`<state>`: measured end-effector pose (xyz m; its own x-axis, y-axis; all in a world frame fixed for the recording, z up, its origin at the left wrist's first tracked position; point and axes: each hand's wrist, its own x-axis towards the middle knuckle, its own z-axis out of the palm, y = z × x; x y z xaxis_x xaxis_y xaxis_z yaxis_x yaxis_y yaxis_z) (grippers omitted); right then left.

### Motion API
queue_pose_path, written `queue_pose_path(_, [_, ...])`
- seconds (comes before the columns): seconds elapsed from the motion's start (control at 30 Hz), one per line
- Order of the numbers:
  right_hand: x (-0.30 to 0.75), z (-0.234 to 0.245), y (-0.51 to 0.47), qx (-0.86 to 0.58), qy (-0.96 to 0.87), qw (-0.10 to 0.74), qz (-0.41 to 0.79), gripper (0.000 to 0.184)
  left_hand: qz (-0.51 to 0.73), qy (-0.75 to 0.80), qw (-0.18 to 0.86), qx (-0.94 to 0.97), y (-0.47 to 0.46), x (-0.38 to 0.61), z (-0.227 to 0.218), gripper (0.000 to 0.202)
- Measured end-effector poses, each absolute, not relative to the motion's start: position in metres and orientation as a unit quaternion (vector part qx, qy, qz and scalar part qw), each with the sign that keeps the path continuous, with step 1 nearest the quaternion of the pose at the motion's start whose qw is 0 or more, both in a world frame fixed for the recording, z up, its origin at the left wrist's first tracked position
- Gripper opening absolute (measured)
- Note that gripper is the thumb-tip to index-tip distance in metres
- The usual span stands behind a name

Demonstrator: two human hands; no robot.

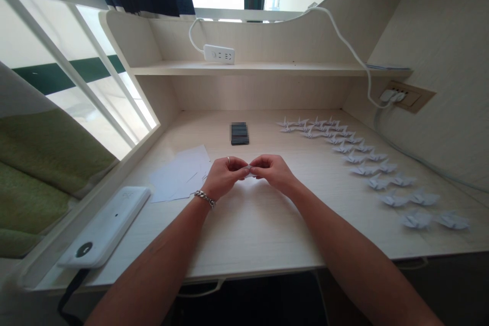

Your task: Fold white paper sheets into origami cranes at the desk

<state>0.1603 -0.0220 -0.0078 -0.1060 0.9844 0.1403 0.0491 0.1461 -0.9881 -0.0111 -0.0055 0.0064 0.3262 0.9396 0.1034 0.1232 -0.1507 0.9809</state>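
On the pale wooden desk [267,234], more than twenty paper cranes [416,220] are lying in a curving double row along the right side, alongside one loose pile of white paper sheets [179,173] and one blurred dark block [239,133]. The left hand [225,177], wearing one chain bracelet [205,198] and one ring [228,160], and the right hand [273,172] are meeting in front of the block, both curled almost shut and pinching one small folded white paper piece [250,174], which is mostly hidden between their fingertips.
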Motion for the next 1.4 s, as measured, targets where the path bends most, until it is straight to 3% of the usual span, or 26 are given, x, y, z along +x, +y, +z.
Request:
queue_pose_path(0.27, [0.156, 0.0, -0.028, -0.425, -0.504, 0.533, 0.531, 0.02, 0.43, 0.384, 0.543, 0.61, -0.009, -0.012, 0.014, 0.011])
queue_pose_path(0.5, [0.159, 0.001, -0.028, -0.428, -0.513, 0.502, 0.549, 0.025, 0.425, 0.389, 0.496, 0.649, -0.008, -0.013, 0.01, 0.009])
queue_pose_path(0.67, [0.161, -0.001, -0.026, -0.436, -0.553, 0.496, 0.509, 0.027, 0.428, 0.393, 0.492, 0.648, -0.007, -0.013, 0.008, 0.013])
queue_pose_path(0.93, [0.161, -0.006, -0.024, -0.449, -0.617, 0.526, 0.375, 0.015, 0.46, 0.367, 0.54, 0.602, -0.004, -0.012, 0.008, 0.023])
queue_pose_path(1.2, [0.159, -0.006, -0.026, -0.45, -0.646, 0.53, 0.315, 0.012, 0.466, 0.395, 0.472, 0.636, -0.001, -0.013, 0.0, 0.025])
queue_pose_path(1.4, [0.16, -0.006, -0.025, -0.477, -0.661, 0.482, 0.321, 0.015, 0.465, 0.396, 0.424, 0.669, -0.001, -0.013, -0.001, 0.018])
